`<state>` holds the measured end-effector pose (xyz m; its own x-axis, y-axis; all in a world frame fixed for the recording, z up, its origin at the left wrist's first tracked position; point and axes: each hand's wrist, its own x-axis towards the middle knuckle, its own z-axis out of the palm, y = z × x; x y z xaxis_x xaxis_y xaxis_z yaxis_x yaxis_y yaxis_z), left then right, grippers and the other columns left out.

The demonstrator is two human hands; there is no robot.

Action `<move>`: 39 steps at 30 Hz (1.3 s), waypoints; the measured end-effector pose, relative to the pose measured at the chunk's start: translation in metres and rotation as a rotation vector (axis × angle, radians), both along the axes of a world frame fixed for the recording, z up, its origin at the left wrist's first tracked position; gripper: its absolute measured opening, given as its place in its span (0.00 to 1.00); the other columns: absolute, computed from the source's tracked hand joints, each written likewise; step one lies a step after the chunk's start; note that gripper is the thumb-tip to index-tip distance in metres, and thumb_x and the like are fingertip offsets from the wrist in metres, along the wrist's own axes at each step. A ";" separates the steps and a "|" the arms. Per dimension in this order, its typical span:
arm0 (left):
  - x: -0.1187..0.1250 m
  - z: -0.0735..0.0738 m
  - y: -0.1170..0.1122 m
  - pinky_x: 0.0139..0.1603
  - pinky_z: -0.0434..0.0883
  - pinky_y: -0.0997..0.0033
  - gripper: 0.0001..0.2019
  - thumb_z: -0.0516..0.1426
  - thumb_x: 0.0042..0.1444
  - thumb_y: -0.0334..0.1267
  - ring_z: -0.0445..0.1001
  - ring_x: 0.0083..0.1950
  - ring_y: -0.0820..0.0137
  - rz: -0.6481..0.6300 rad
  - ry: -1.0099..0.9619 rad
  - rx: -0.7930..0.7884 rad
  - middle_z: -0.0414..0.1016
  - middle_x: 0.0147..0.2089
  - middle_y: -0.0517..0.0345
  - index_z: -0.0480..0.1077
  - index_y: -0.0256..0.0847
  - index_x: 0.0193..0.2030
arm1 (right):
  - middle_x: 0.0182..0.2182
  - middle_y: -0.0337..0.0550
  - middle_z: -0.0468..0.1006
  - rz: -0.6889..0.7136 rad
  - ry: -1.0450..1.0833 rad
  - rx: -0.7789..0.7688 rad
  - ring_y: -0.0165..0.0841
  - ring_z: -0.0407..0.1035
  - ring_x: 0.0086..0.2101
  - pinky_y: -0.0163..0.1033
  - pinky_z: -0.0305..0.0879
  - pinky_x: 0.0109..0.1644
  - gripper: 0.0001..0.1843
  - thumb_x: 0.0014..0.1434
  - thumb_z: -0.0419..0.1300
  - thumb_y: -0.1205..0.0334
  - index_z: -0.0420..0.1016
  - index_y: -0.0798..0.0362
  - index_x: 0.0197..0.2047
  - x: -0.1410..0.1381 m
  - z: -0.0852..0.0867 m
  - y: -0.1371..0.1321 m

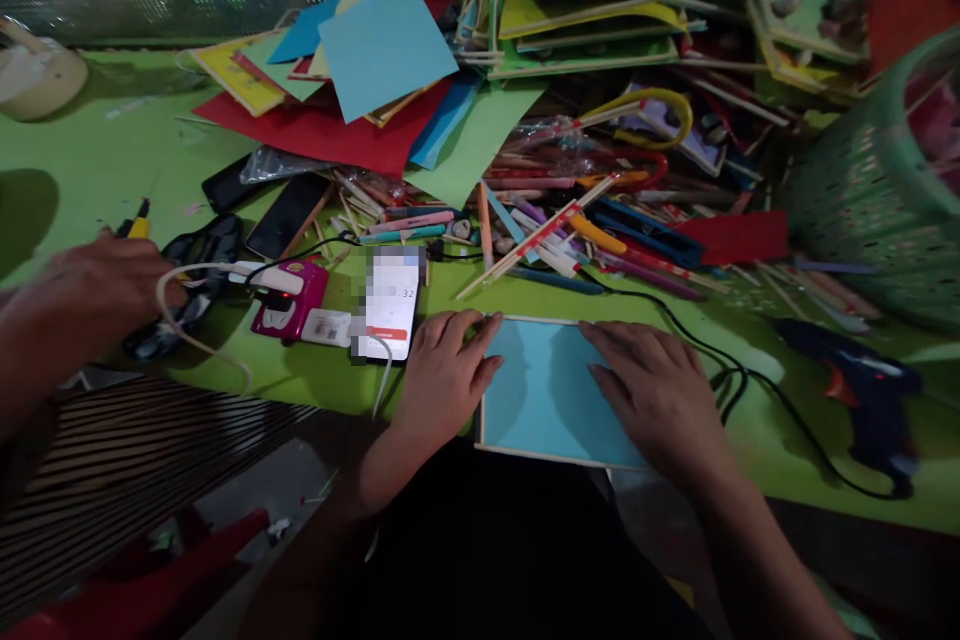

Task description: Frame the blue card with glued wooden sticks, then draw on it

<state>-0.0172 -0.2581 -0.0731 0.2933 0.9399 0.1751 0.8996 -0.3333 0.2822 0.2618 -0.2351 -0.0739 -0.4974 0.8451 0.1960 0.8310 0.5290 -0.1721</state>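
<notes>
A light-blue card (540, 400) lies near the table's front edge, with thin wooden sticks along its top, left and bottom edges. At its upper left corner, my left hand (450, 370) grips the edge; the fingertips meet the stick and the thumb is on the left side. Around the right side, my right hand (652, 385) holds the card, fingertips at the top stick and thumb on the blue surface. This hand hides the card's right edge. A lit phone (391, 305) lies left of my left hand.
Another person's hand (97, 290) is at left. A pink power adapter (300, 295) has cables plugged in. A glue gun (862, 380) lies at right, its cord crossing the table. Behind are coloured papers (390, 50), pens and sticks. A green basket (862, 190) stands at right.
</notes>
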 end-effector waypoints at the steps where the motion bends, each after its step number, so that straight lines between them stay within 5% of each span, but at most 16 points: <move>1: 0.000 0.000 0.000 0.60 0.68 0.50 0.23 0.54 0.73 0.44 0.68 0.59 0.53 0.004 0.009 -0.004 0.74 0.59 0.46 0.67 0.42 0.71 | 0.56 0.50 0.81 -0.006 -0.007 -0.004 0.48 0.72 0.55 0.55 0.67 0.56 0.22 0.74 0.54 0.60 0.71 0.49 0.68 0.000 0.000 0.000; 12: 0.000 0.002 0.002 0.60 0.67 0.50 0.22 0.56 0.72 0.43 0.69 0.58 0.53 0.020 -0.005 -0.018 0.75 0.58 0.47 0.69 0.44 0.70 | 0.56 0.52 0.81 -0.029 -0.051 0.008 0.48 0.72 0.55 0.55 0.64 0.58 0.21 0.75 0.53 0.59 0.72 0.52 0.67 -0.005 0.001 -0.001; 17: -0.008 -0.001 -0.005 0.62 0.67 0.52 0.22 0.54 0.73 0.42 0.71 0.62 0.55 0.014 -0.100 0.047 0.76 0.63 0.47 0.67 0.43 0.71 | 0.62 0.55 0.76 -0.001 0.066 -0.053 0.50 0.70 0.58 0.57 0.64 0.61 0.28 0.74 0.55 0.58 0.61 0.50 0.74 0.005 0.004 -0.019; 22: -0.023 0.000 -0.020 0.70 0.63 0.54 0.17 0.53 0.74 0.37 0.69 0.71 0.61 -0.142 -0.146 0.030 0.74 0.69 0.54 0.70 0.46 0.67 | 0.55 0.49 0.81 0.099 0.228 -0.087 0.44 0.74 0.52 0.51 0.69 0.54 0.21 0.72 0.60 0.60 0.70 0.45 0.66 0.024 0.005 -0.059; 27: -0.029 -0.001 -0.027 0.71 0.63 0.49 0.16 0.53 0.74 0.37 0.72 0.70 0.61 -0.276 -0.091 -0.014 0.75 0.69 0.55 0.73 0.47 0.64 | 0.51 0.47 0.83 0.123 0.264 -0.035 0.41 0.76 0.48 0.49 0.69 0.53 0.16 0.70 0.61 0.65 0.76 0.46 0.59 0.032 -0.006 -0.083; 39: -0.039 0.008 -0.062 0.68 0.65 0.51 0.07 0.57 0.71 0.36 0.79 0.56 0.62 -0.273 -0.107 0.090 0.83 0.50 0.56 0.77 0.45 0.49 | 0.45 0.45 0.83 0.104 0.235 0.082 0.39 0.74 0.45 0.47 0.65 0.51 0.09 0.71 0.58 0.70 0.78 0.49 0.49 0.025 -0.005 -0.080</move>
